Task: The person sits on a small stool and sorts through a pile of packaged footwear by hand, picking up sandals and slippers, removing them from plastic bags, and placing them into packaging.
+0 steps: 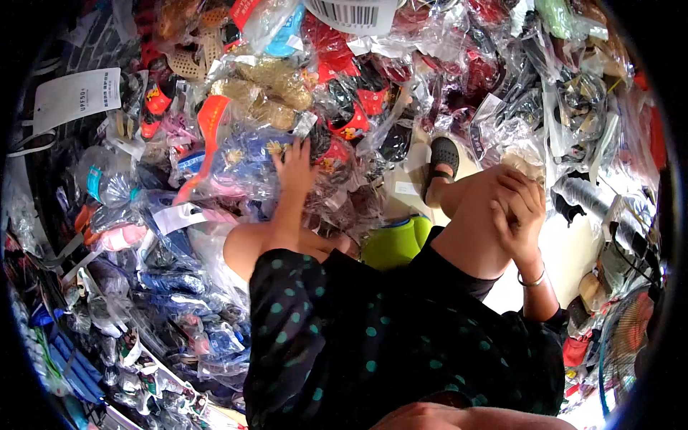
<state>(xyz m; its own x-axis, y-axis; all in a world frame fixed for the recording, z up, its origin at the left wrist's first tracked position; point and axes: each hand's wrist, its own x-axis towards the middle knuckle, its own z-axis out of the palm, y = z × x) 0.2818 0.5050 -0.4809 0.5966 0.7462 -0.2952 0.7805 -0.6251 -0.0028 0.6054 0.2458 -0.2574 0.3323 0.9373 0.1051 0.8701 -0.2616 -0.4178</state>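
Observation:
My left hand (294,167) reaches forward over the pile with its fingers apart. Its fingertips touch the clear plastic around a blue bagged item (251,147) with small yellow flower shapes. Gold bagged shoes (276,89) lie just beyond the fingers. Red and black bagged shoes (351,118) with cartoon prints are to the right of them. An orange-red strip (208,136) curves upright on the left of that hand. My right hand (517,211) rests on my bent knee, fingers loosely stretched, holding nothing. A bracelet is round that wrist.
Clear-bagged footwear (172,287) is heaped on the left and ahead. A white tag (77,99) hangs at upper left. Between my legs is a bright green object (396,242). My dark clog (444,156) stands on the pale floor. At lower right is a fan (627,333).

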